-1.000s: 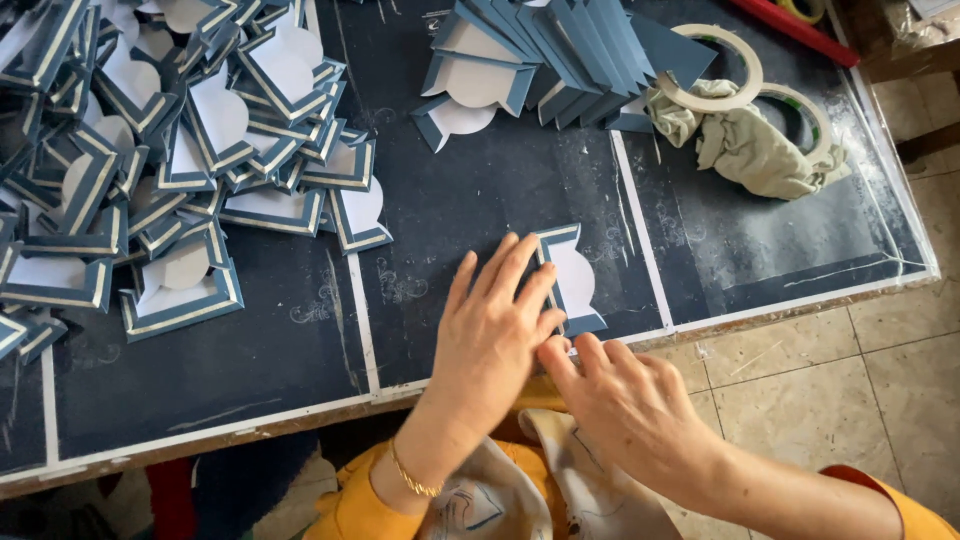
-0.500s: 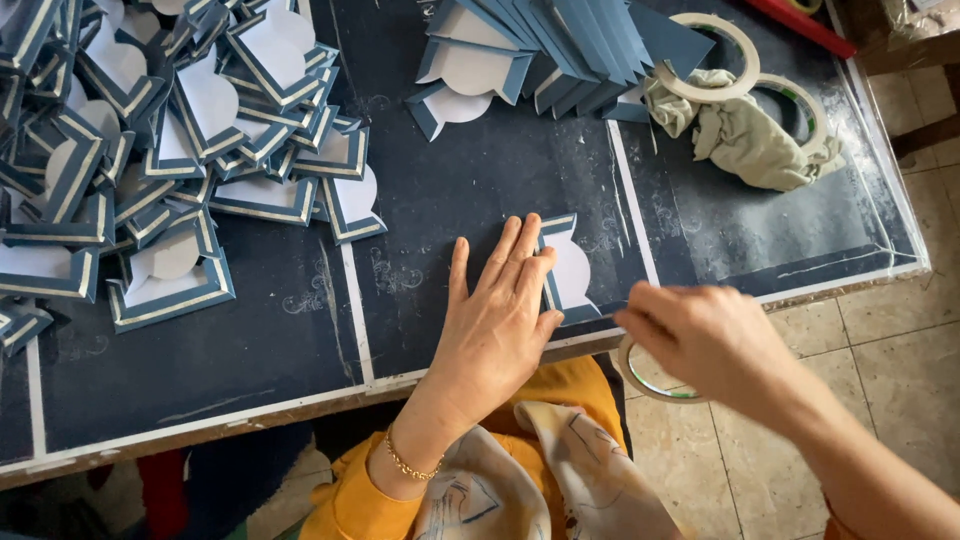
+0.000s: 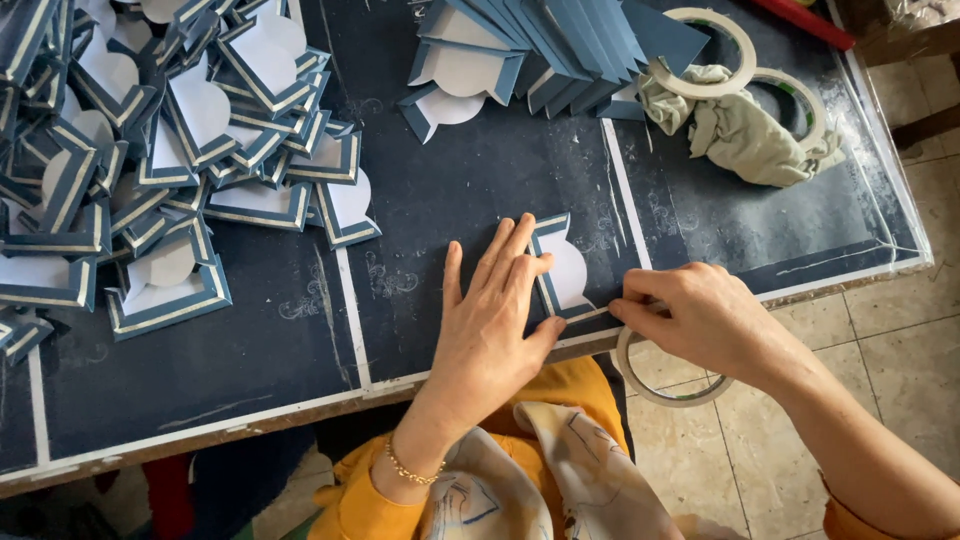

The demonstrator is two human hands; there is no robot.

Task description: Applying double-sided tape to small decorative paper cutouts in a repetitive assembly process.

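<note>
Blue card frame point(image 3: 560, 268) is lying under the flat, open left hand point(image 3: 490, 320); right hand point(image 3: 700, 320) is pinching a tape roll point(image 3: 655, 385) at the table's point(image 3: 250, 370) near edge.

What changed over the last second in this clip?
The right hand left the blue frame piece, swung out past the table edge with the tape roll, and has come back to the piece's lower edge. The left hand stays flat on the piece; the piles stay put.
</note>
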